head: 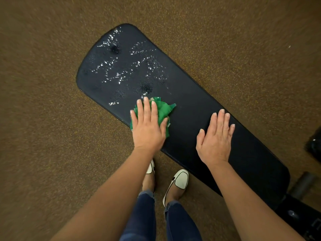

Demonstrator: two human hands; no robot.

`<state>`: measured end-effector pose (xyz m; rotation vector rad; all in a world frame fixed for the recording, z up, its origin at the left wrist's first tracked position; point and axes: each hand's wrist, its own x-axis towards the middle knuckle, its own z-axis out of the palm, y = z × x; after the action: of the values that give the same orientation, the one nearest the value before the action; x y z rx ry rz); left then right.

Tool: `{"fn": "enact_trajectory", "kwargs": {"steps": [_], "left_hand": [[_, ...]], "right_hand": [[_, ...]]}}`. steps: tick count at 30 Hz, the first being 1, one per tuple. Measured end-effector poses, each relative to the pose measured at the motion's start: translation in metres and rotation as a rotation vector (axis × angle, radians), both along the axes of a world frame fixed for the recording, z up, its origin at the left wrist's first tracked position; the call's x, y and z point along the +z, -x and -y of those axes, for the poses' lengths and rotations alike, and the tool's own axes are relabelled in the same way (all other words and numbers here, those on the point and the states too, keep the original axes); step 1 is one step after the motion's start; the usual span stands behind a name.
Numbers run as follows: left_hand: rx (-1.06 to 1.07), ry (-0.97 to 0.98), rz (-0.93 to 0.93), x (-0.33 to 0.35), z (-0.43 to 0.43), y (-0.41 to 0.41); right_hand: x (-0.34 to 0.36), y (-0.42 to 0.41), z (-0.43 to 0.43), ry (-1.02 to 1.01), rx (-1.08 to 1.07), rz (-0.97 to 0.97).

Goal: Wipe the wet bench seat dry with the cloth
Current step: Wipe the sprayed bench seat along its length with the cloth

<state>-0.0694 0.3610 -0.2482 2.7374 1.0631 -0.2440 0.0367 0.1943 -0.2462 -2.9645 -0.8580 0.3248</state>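
green cloth partly under left hand

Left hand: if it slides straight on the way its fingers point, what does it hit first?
Likely the wet droplets just past the cloth under the left hand; beyond them, more wet bench seat.

The dark bench seat, on brown floor, bore water droplets, a crumpled green cloth and the flat right hand.

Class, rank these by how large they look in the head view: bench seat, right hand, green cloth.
bench seat, largest
right hand, next
green cloth, smallest as seen, though the left hand covers part of it
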Motion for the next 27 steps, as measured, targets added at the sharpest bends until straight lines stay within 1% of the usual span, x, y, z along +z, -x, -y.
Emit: {"fn": "enact_trajectory", "kwargs": {"steps": [1,2,4,6,7,8,9,11,12,13,16,17,18,19,21,22,23,24,25,26,27], "left_hand": [[-0.01,-0.021,-0.014,0.0,-0.013,-0.002],[0.025,-0.042,-0.017,-0.001,-0.027,-0.006],[0.223,-0.046,0.012,-0.003,-0.046,-0.019],[0.376,-0.044,0.058,0.0,-0.037,-0.031],[0.368,-0.032,0.081,0.001,-0.023,-0.033],[0.286,-0.01,0.095,0.002,-0.007,-0.031],[0.16,-0.005,0.098,0.003,0.005,-0.026],[-0.042,-0.011,0.075,0.003,0.004,-0.014],[-0.07,-0.009,0.071,0.003,-0.008,-0.014],[-0.034,-0.012,0.069,0.003,-0.023,-0.018],[0.264,0.028,0.15,0.002,-0.059,-0.036],[0.304,0.032,0.166,0.003,-0.058,-0.04],[0.281,0.019,0.164,0.002,-0.05,-0.041],[0.197,0.011,0.152,0.002,-0.039,-0.037],[-0.095,0.019,0.145,0.003,-0.018,-0.017],[-0.22,0.029,0.143,0.003,-0.017,-0.006],[-0.302,0.034,0.145,0.002,-0.023,0.002],[-0.338,0.018,0.15,0.001,-0.037,0.006],[-0.328,-0.005,0.156,-0.001,-0.052,0.005],[-0.276,-0.024,0.171,-0.002,-0.067,-0.001],[-0.177,-0.034,0.188,-0.002,-0.079,-0.009]], "right_hand": [[0.0,0.0,0.0,-0.002,0.004,-0.002],[0.0,-0.001,0.0,-0.003,0.004,-0.003],[0.001,-0.001,0.001,-0.002,0.003,-0.001],[0.001,0.0,0.001,0.0,0.001,0.001],[0.001,0.0,0.001,0.001,0.001,0.001],[0.002,0.0,0.001,0.002,0.001,0.001],[0.002,0.0,0.001,0.003,0.002,0.0],[0.002,-0.001,0.0,0.001,0.003,-0.003],[0.003,-0.001,0.001,-0.001,0.002,-0.004],[0.003,-0.001,0.002,-0.002,0.001,-0.004],[0.003,-0.001,0.0,0.01,0.001,-0.006],[0.003,-0.001,0.0,0.013,-0.001,-0.007],[0.003,-0.001,-0.001,0.014,-0.004,-0.009],[0.003,-0.001,0.0,0.013,-0.003,-0.011],[0.003,-0.001,0.0,0.007,0.0,-0.018],[0.003,-0.001,0.0,0.004,-0.001,-0.021],[0.003,-0.002,0.001,0.001,-0.002,-0.025],[0.002,-0.002,0.001,-0.004,-0.002,-0.028],[0.002,-0.002,0.001,-0.012,-0.003,-0.03],[0.002,-0.002,0.0,-0.02,-0.004,-0.029],[0.002,-0.002,0.0,-0.027,-0.007,-0.029]]}}
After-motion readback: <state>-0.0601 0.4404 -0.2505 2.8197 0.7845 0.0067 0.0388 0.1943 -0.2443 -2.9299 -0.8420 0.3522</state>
